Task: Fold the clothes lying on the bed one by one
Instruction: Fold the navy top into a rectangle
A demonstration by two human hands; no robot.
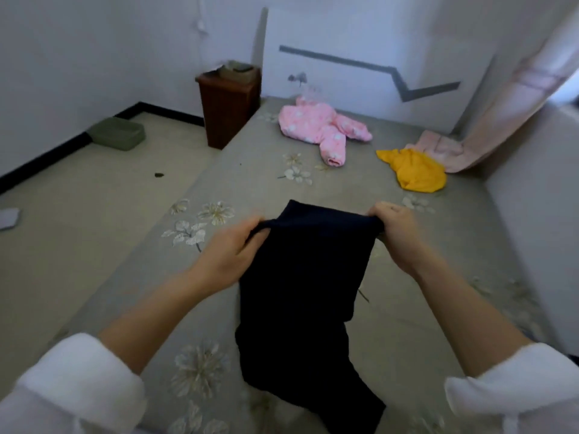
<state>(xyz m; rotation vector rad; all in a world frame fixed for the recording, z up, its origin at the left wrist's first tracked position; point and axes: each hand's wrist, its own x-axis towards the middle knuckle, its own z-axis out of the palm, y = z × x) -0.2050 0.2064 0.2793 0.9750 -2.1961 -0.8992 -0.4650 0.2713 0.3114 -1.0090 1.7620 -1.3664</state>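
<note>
left hand and right hand each grasp an upper corner of the dark trousers, fingers curled into the cloth. the trousers lie lengthwise on the grey flowered bed. a pink jacket and a yellow garment lie unfolded farther up the bed, apart from each other. a brown bin stands beside the bed.

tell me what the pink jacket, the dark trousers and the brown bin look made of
The pink jacket looks like padded, quilted fabric, probably synthetic: it has puffy stitched sections and a white flower print.
The dark trousers look like soft, matte cloth, perhaps knit: they hang limp with no shine.
The brown bin looks hard and smooth, either plastic or varnished wood; it is too blurred to tell which.
</note>
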